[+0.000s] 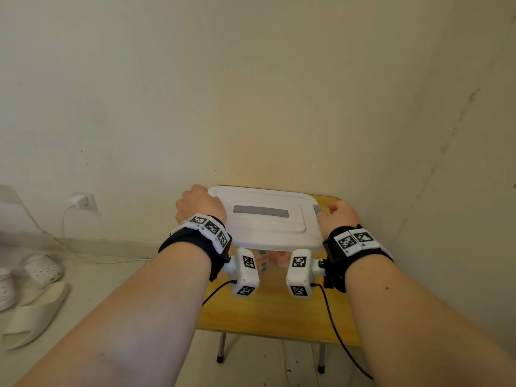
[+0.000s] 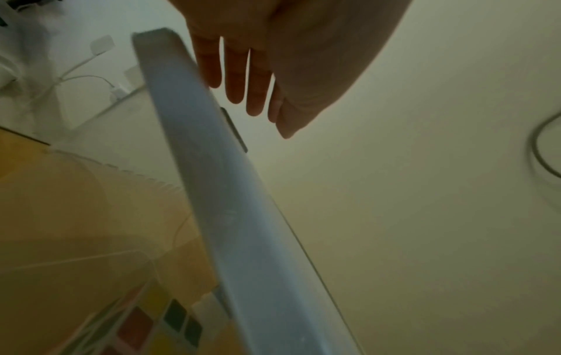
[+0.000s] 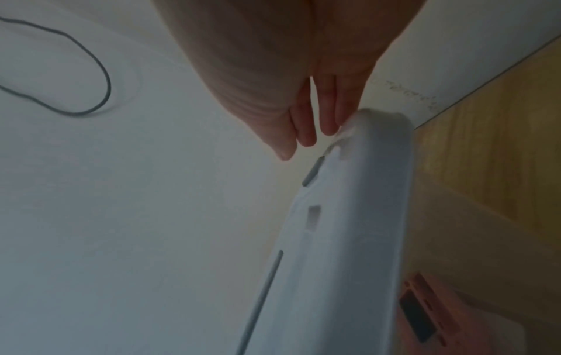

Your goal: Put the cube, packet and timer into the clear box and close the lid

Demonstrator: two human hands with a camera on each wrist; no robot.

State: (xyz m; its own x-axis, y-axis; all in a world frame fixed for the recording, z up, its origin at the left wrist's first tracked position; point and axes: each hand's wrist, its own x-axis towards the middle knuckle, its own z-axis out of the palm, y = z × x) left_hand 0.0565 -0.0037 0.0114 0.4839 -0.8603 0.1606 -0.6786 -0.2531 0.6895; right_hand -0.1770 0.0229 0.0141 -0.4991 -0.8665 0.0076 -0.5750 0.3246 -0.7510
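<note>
A white lid (image 1: pixel 268 227) with a grey strip lies on top of the clear box (image 1: pixel 275 275), which stands on the yellow table (image 1: pixel 279 314). My left hand (image 1: pixel 201 205) is at the lid's left end. Seen from the left wrist, its fingers (image 2: pixel 258 84) are straight above the lid (image 2: pixel 212 192). My right hand (image 1: pixel 339 215) is at the lid's right end, and its straight fingers (image 3: pixel 329 120) touch the lid's far corner (image 3: pixel 343 240). Through the box wall show the coloured cube (image 1: pixel 262 261) (image 2: pixel 170 321) and the pink timer (image 1: pixel 282 258) (image 3: pixel 425 319). The packet is hidden.
The small table sits in a corner, with walls close behind and to the right. White slippers (image 1: pixel 36 297) lie on the floor at the left. A charger is plugged into a wall socket (image 1: pixel 81 201). Black cables (image 1: pixel 335 325) hang from the wrist cameras.
</note>
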